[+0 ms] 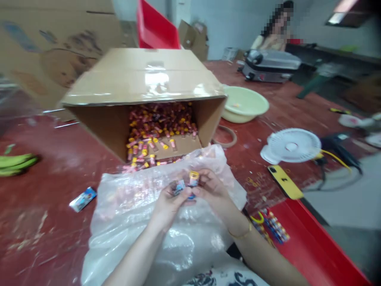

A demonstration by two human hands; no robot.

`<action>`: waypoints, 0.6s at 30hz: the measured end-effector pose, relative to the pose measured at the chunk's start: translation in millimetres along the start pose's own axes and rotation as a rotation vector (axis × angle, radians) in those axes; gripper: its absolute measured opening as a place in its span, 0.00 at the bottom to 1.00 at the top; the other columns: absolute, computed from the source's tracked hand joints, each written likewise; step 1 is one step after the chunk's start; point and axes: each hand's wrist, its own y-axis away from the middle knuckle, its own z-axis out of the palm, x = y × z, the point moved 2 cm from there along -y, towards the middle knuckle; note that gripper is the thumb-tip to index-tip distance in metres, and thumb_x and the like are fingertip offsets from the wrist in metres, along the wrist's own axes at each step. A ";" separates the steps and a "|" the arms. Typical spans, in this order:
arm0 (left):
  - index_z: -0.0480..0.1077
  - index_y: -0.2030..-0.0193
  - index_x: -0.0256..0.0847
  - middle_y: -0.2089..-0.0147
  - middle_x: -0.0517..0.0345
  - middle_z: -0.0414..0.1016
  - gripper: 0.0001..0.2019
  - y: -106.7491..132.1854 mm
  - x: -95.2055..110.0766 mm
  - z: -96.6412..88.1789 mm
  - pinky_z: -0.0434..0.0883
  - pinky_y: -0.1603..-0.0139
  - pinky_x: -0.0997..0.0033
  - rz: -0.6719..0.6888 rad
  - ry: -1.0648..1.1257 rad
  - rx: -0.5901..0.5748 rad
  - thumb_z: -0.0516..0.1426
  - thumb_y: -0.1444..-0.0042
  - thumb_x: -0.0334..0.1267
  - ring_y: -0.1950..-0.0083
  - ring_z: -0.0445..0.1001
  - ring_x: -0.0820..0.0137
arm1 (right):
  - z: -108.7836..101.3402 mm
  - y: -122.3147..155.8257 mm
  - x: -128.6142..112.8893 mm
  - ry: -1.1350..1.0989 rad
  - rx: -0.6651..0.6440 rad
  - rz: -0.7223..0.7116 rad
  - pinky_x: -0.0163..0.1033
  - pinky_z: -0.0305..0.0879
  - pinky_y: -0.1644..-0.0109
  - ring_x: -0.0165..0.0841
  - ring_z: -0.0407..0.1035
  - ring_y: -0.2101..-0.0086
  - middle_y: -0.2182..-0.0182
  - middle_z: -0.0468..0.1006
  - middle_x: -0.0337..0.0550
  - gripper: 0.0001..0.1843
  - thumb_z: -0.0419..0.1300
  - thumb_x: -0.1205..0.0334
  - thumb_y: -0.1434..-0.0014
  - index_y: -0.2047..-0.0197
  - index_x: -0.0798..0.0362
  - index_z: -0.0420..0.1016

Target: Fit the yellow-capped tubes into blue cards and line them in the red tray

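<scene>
Being held right over a whitish plastic bag [127, 226] is one small yellow-capped tube [194, 179], pretty much mid-view. It's gripped by the fingertips of the right hand [216, 194]. The left hand [168, 202] is closed on a little blue-and-white piece [180, 186], and the two thumbs are brought nearly together; whatever's blue just under them can't be made out, too blurry. Just past the bag, a big cardboard carton [139, 85] is tipped on its side, mouth toward the hands, with a whole heap of pink tubes with yellow caps [160, 121] piled inside, some at the lower edge too. Off to the left on the red tabletop [44, 238], a blue-and-silver packet [83, 199] and some green bananas [18, 161] can be spotted. On the right, a pale green basin [250, 103] is set beside the carton, with a brown ring [233, 138] near it. Closer in, a round white plastic piece [290, 146], a yellow phone [285, 182] and a red tray [315, 242] can be seen. At the back, a person [275, 37] is partly hidden behind a grey case [269, 69].
</scene>
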 end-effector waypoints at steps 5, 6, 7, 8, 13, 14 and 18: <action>0.76 0.60 0.37 0.60 0.53 0.80 0.24 -2.5 -3.9 20.9 0.78 0.68 0.70 -0.061 -0.082 0.024 0.70 0.61 0.51 0.63 0.78 0.64 | -8.9 12.9 -5.8 -0.237 0.241 -0.023 0.38 0.71 0.60 0.30 0.72 0.68 0.68 0.77 0.33 0.27 0.76 0.59 0.66 0.65 0.48 0.67; 0.76 0.61 0.37 0.61 0.53 0.80 0.25 -3.8 -4.2 24.6 0.78 0.69 0.71 -0.077 -0.098 0.052 0.70 0.63 0.51 0.64 0.78 0.65 | -19.4 16.8 -10.2 -0.256 0.292 -0.060 0.39 0.71 0.59 0.30 0.72 0.67 0.68 0.77 0.32 0.27 0.76 0.59 0.67 0.64 0.48 0.68; 0.76 0.62 0.37 0.64 0.54 0.80 0.26 -5.2 -4.2 27.6 0.77 0.70 0.73 -0.091 -0.118 0.079 0.71 0.65 0.51 0.65 0.77 0.66 | -34.5 23.4 -15.4 -0.269 0.340 -0.104 0.40 0.72 0.57 0.31 0.72 0.66 0.68 0.77 0.32 0.27 0.76 0.59 0.66 0.64 0.47 0.68; 0.77 0.64 0.36 0.68 0.56 0.79 0.26 -6.4 -4.0 29.5 0.77 0.71 0.74 -0.098 -0.140 0.108 0.72 0.69 0.51 0.68 0.76 0.68 | -55.0 33.7 -20.6 -0.263 0.405 -0.149 0.41 0.72 0.55 0.31 0.73 0.65 0.67 0.77 0.32 0.27 0.75 0.59 0.65 0.63 0.47 0.68; 0.77 0.69 0.38 0.77 0.65 0.74 0.30 -13.0 -0.9 21.9 0.77 0.73 0.79 -0.060 -0.184 0.255 0.75 0.84 0.48 0.76 0.71 0.74 | -213.4 140.4 -19.4 0.122 1.257 -0.024 0.36 0.73 0.56 0.30 0.74 0.64 0.65 0.78 0.36 0.24 0.73 0.64 0.60 0.60 0.50 0.70; 0.77 0.68 0.39 0.76 0.65 0.75 0.30 -14.9 -0.9 18.5 0.78 0.73 0.78 -0.056 -0.178 0.276 0.75 0.84 0.47 0.76 0.72 0.74 | -243.8 163.7 -11.4 0.142 1.364 0.024 0.35 0.73 0.58 0.29 0.74 0.65 0.66 0.77 0.37 0.19 0.71 0.65 0.54 0.60 0.53 0.70; 0.78 0.61 0.42 0.67 0.63 0.81 0.28 -21.4 -2.5 7.8 0.79 0.69 0.76 -0.036 -0.186 0.271 0.74 0.74 0.43 0.70 0.77 0.70 | -323.3 229.8 36.9 0.218 1.617 0.268 0.38 0.72 0.62 0.30 0.72 0.65 0.61 0.75 0.43 0.12 0.58 0.59 0.37 0.54 0.58 0.71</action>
